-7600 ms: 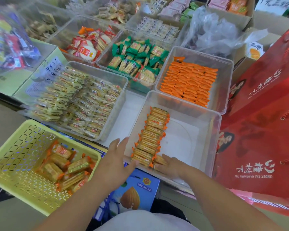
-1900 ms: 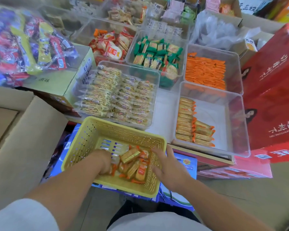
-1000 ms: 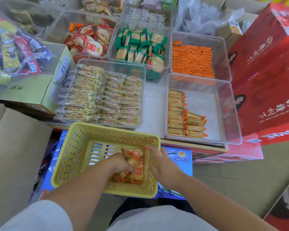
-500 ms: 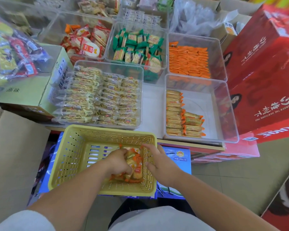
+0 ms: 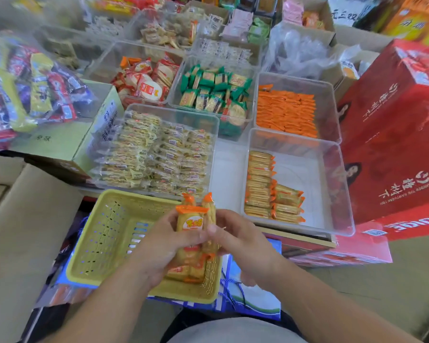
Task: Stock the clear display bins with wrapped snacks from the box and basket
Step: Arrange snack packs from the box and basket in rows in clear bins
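Snack packs [image 5: 196,222] now raised above yellow basket [image 5: 104,243], clasped by left grip [image 5: 162,246] and right grip [image 5: 243,243] (fingers curled round them), red box [image 5: 394,144] rightward printed "UNDER THE HAWTHORN TREE".

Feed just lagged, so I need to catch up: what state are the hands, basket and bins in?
Left hand, gripping a bundle of snack packs
Right hand, pinching the same bundle
Yellow basket, floor mostly bare
Near-right bin, partly filled, left side only
Cracker bin, full
Orange-packet bin, mostly filled
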